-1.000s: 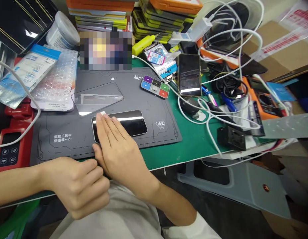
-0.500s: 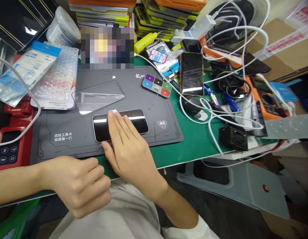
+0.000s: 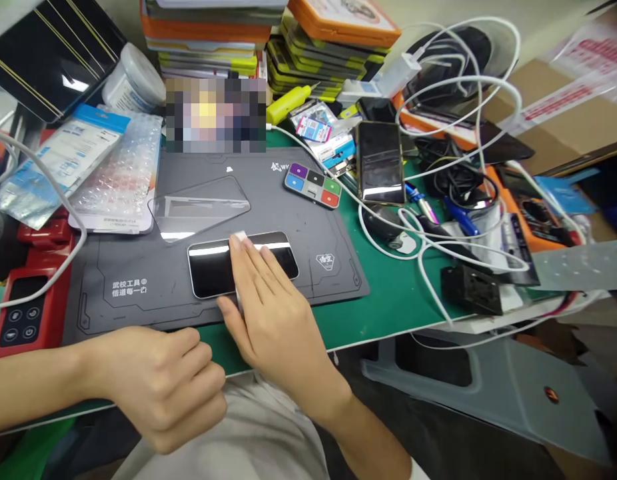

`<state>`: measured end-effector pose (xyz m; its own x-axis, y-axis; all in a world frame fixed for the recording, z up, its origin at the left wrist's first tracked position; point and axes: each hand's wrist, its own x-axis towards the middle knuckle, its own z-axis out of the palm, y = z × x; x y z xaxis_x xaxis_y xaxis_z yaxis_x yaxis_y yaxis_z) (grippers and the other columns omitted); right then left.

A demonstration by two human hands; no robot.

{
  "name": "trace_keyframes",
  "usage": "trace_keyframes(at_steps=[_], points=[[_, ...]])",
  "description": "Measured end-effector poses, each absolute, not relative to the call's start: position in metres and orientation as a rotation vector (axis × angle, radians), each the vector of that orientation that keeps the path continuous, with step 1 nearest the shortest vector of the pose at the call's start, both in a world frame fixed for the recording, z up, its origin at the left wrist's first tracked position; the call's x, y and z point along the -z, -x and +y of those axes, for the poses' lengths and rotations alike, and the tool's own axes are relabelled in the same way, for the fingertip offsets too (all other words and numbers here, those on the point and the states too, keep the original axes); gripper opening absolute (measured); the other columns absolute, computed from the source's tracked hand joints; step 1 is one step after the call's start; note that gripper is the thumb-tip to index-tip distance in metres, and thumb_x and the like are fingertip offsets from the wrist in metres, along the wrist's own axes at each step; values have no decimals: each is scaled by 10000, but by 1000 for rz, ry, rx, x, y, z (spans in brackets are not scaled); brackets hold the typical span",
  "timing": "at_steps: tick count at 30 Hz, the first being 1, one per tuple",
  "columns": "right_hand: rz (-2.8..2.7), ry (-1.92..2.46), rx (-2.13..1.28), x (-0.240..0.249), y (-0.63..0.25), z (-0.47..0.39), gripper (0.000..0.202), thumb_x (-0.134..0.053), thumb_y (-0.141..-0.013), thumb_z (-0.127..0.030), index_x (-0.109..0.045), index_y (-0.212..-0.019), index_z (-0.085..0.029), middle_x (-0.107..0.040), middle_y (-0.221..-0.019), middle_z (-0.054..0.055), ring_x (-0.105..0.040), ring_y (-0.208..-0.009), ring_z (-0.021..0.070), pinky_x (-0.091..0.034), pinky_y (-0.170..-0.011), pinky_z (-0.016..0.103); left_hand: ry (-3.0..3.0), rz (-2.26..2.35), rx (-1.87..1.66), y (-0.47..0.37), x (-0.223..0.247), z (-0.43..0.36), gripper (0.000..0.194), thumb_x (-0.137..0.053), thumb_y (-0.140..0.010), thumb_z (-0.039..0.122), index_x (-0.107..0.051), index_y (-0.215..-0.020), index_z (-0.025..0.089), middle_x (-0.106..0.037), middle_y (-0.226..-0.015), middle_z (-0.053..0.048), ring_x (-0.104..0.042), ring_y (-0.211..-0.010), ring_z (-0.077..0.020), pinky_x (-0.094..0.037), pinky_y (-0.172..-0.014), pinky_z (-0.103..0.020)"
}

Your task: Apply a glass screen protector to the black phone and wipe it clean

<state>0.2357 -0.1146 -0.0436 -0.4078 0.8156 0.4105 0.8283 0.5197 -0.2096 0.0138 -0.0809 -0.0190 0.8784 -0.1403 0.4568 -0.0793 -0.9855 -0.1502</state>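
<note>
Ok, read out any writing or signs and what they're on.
"武校工具": mat, lower left.
"悟道每一": beneath it; last character unclear.
"WK": mat, upper right.
"悟空": mat badge, apparently.
Power symbol: red device's panel.
Too blurred: tub, blue-topped packet, carton tape.

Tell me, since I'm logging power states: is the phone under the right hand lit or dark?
Dark: the phone shows black glass and a white reflected band; the right hand hides part.

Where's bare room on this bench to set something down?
Bare mat: right of the silver-edged phone, below the multicolored block, and between phone and red device. Bare green tabletop: between mat and black adapter. Crowded: black cables at right, stacked cases behind.
</note>
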Motion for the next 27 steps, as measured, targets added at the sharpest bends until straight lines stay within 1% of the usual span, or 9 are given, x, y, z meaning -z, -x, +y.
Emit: trace_keyframes(at_steps=[2,4,11,13,16,19,21,24,27], points=[[-2293,1336,46,45,-239,-129,800,-512,-1241,-296,-145,-1879,19,-558,-1801,240,-532,-1730,324,-508,-1433,529,2910,158,743,-15,20,-82,306,-754,-917,217,-579,-667,232,-368,-624,36,-325,-518,-141,-260,-458,-338],[-2305,1331,48,46,-243,-136,823,-532,-1232,-278,-120,-1883,12,-572,-1795,237,-565,-1707,328,-514,-1428,526,2902,144,736,-15,21,-82,302,-756,-913,214,-576,-671,230,-369,-626,38,-322,-522,-138,-258,-464,-337],[-2280,1363,72,49,-250,-98,736,-505,-1251,-270,-222,-1883,-22,-590,-1787,232,-607,-1674,339,-511,-1428,543,2873,73,734,-14,17,-82,296,-742,-944,207,-604,-683,224,-413,-651,29,-357,-544,-142,-280,-486,-347],[-2262,1370,76,51,-252,-100,750,-511,-1251,-276,-202,-1892,-40,-578,-1798,229,-601,-1678,346,-508,-1430,555,2874,17,762,-15,10,-83,247,-731,-966,191,-654,-732,216,-452,-662,28,-379,-556,-145,-287,-497,-355],[-2230,1377,78,53,-259,-118,835,-543,-1241,-265,-81,-1914,-89,-570,-1807,215,-585,-1691,338,-530,-1416,553,2887,-238,744,-16,-3,-80,141,-672,-1023,158,-730,-900,197,-571,-729,11,-478,-619,-171,-360,-537,-374],[-2220,1368,74,54,-267,-126,865,-554,-1237,-255,-35,-1918,-125,-608,-1780,197,-616,-1667,327,-558,-1395,551,2778,-607,595,-14,-14,-64,169,-590,-1090,137,-743,-1154,168,-774,-996,-66,-682,-866,-230,-541,-728,-389],[-2218,1362,88,53,-270,-116,844,-542,-1243,-265,-57,-1918,-116,-628,-1761,204,-631,-1652,332,-565,-1388,556,2695,-789,475,-9,-18,-48,265,-558,-1127,159,-695,-1354,143,-807,-1241,-138,-740,-1121,-300,-601,-929,-437],[-2212,1373,106,53,-273,-95,782,-518,-1253,-283,-144,-1909,-76,-643,-1741,231,-649,-1634,343,-570,-1382,550,2676,-1035,333,4,-18,-24,510,-480,-1193,292,-519,-1665,103,-685,-1576,-246,-648,-1466,-426,-571,-1176,-585],[-2213,1383,96,53,-275,-91,786,-522,-1254,-297,-152,-1905,-60,-629,-1750,246,-635,-1645,349,-565,-1385,544,2768,-1198,190,20,-17,-10,715,-429,-1204,406,-309,-1845,114,-537,-1773,-262,-480,-1679,-475,-465,-1339,-672]])
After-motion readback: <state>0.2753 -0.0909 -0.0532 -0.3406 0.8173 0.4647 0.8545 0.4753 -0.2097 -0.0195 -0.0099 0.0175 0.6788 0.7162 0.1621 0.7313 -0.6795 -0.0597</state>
